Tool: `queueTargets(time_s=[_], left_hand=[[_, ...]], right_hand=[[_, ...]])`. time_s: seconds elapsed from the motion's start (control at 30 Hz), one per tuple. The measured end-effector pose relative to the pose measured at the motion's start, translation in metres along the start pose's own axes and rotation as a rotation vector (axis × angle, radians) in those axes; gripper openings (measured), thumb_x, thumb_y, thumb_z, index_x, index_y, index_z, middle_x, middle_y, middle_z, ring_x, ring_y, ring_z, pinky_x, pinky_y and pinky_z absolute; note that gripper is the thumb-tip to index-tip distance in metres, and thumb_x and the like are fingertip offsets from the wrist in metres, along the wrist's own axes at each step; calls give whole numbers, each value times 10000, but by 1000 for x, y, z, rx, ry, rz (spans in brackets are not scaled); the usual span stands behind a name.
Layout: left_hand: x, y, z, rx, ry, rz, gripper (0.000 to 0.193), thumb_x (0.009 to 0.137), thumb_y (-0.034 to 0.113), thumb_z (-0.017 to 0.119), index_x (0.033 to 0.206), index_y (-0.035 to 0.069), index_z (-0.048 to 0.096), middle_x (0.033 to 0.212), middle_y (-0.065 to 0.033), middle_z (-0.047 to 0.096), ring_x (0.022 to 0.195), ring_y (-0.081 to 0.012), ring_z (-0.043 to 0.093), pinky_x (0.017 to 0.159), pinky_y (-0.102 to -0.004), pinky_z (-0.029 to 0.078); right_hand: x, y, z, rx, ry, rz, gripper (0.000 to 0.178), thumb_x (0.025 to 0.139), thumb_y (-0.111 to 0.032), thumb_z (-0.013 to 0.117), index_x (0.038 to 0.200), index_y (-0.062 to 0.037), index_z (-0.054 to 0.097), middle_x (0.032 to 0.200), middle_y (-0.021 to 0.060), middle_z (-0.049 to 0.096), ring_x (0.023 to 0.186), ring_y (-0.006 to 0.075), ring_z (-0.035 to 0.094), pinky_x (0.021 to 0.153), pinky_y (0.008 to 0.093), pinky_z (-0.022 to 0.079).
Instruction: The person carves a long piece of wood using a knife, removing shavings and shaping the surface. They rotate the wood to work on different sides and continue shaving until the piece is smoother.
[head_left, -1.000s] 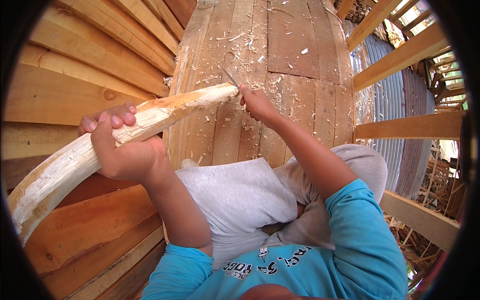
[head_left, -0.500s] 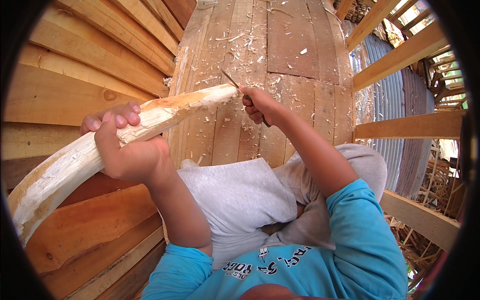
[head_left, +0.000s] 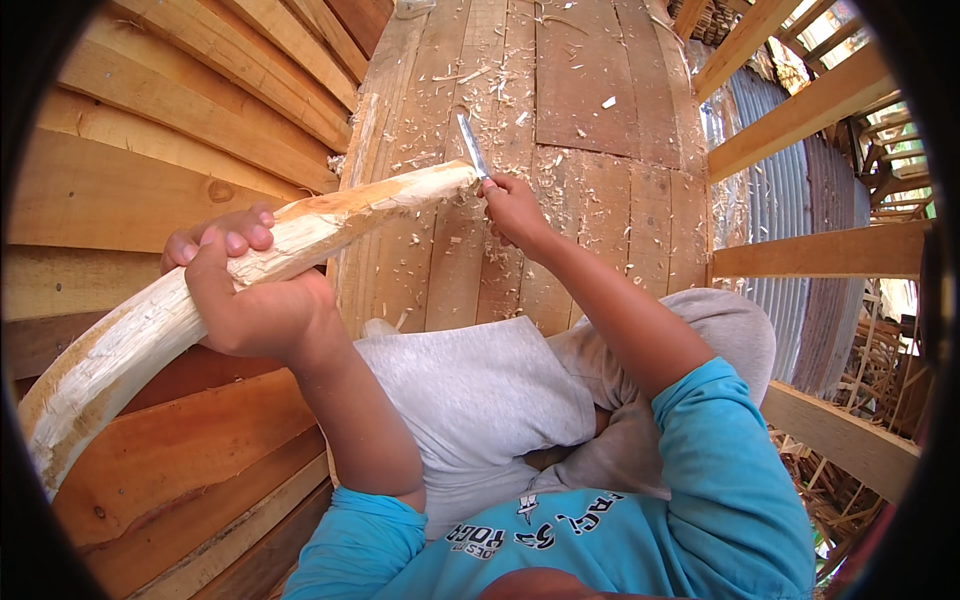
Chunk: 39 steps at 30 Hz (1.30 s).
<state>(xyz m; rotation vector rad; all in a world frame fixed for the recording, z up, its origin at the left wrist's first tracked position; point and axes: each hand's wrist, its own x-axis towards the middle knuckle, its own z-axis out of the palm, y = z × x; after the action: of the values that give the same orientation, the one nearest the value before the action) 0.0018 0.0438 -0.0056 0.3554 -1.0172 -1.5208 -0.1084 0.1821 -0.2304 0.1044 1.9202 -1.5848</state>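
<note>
A long, pale wooden pole (head_left: 300,232), stripped and roughly shaved, reaches from the lower left up to the middle of the view. My left hand (head_left: 245,285) is wrapped round it partway along, thumb on top. At the pole's far right end, my right hand (head_left: 515,212) grips a knife by its handle, which the fingers mostly hide. The knife's blade (head_left: 471,147) points up and away, its flat side catching the light, right beside the pole's tip. From this view I cannot tell whether the blade touches the wood.
Wood shavings (head_left: 590,190) are scattered over the plank floor (head_left: 455,270). A wall of stacked boards (head_left: 150,190) rises on the left. Wooden rails (head_left: 820,250) stand on the right, with corrugated metal sheets (head_left: 775,130) beyond. My legs (head_left: 480,390) are folded beneath my arms.
The knife has turned, so its blade now points more steeply away and shows its bright flat. My right hand has shifted slightly left. The left hand keeps its hold on the pole.
</note>
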Motion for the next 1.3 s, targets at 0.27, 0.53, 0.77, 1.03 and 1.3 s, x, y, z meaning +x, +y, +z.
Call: queueTargets(time_s=[0.27, 0.53, 0.77, 1.03, 1.3], left_hand=[[2, 1, 3, 8, 45, -1, 175, 727, 18, 526, 818, 117, 415, 620, 4, 380, 564, -126, 402, 646, -347, 420], [4, 6, 2, 20, 78, 19, 159, 733, 27, 531, 821, 107, 426, 648, -4, 373, 580, -135, 400, 648, -343, 424], [13, -7, -9, 20, 86, 21, 217, 717, 6, 540, 894, 81, 440, 643, -1, 386, 555, -122, 408, 600, -306, 428], [4, -11, 1, 149, 86, 65, 159, 752, 10, 530, 820, 85, 407, 676, -15, 369, 618, -155, 423, 681, -341, 454], [3, -11, 2, 216, -31, 104, 112, 829, 10, 599, 825, 37, 491, 750, -76, 548, 675, -182, 554, 705, -338, 470]], right_hand=[[7, 11, 0, -17, 44, 3, 293, 1008, -304, 435, 886, -61, 543, 617, 6, 458, 436, 101, 371, 401, 287, 288], [-22, -13, 4, -321, -33, -303, 362, 978, -237, 421, 918, 62, 616, 733, 229, 610, 698, 346, 600, 701, 457, 450], [-74, -55, 22, -314, -216, -403, 369, 983, -247, 407, 845, 52, 572, 765, 266, 602, 732, 429, 592, 727, 502, 450], [-74, -56, 26, -335, -128, -513, 346, 1017, -258, 414, 858, 17, 550, 658, 131, 508, 594, 223, 467, 600, 397, 414], [-72, -67, 17, -149, -139, -473, 303, 950, -251, 546, 974, 43, 616, 743, 181, 621, 684, 292, 612, 662, 408, 463]])
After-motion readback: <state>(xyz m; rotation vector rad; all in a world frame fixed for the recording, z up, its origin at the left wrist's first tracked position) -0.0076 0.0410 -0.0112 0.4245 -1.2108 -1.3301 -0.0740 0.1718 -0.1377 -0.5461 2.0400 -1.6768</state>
